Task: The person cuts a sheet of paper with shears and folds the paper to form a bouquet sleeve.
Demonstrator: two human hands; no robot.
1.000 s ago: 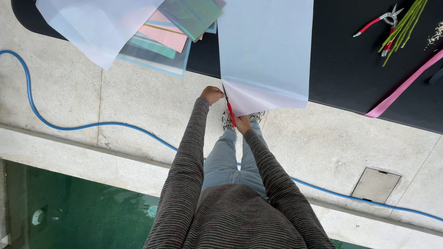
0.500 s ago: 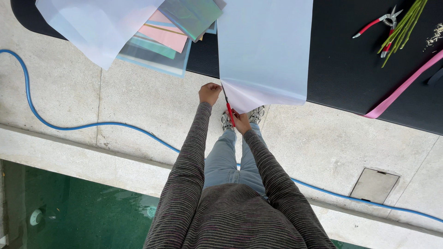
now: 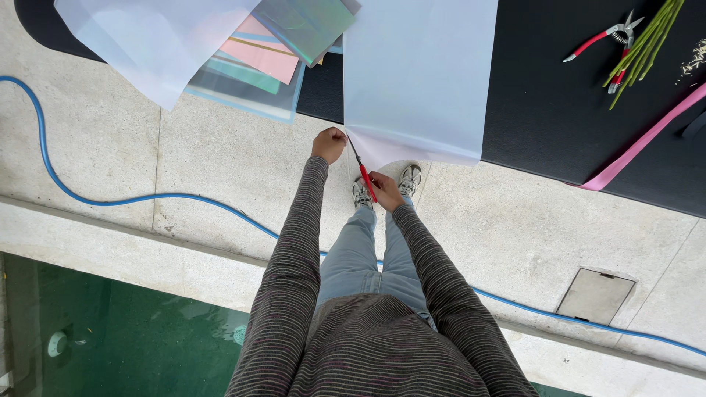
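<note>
the left hand (image 3: 329,145) pinches the near corner of the pale blue sheet (image 3: 419,73) hanging off the black table (image 3: 559,110). just beside it, the right hand (image 3: 385,190) grips red-handled scissors (image 3: 363,173) at the sheet's edge.

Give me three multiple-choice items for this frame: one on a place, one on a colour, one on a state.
1. Where do the red-handled pliers lie?
A. on the black table, top right
B. on the concrete floor
C. in the left hand

2. What colour is the hose on the floor?
A. green
B. blue
C. yellow

3. What is the right hand doing?
A. hanging empty
B. resting flat on the table
C. holding red-handled scissors at the sheet's edge

Answers: 1 A, the pliers lie on the table beside green stems. 2 B, the hose is blue. 3 C, the right hand grips the scissors at the pale sheet, whose corner the left hand pinches.
</note>
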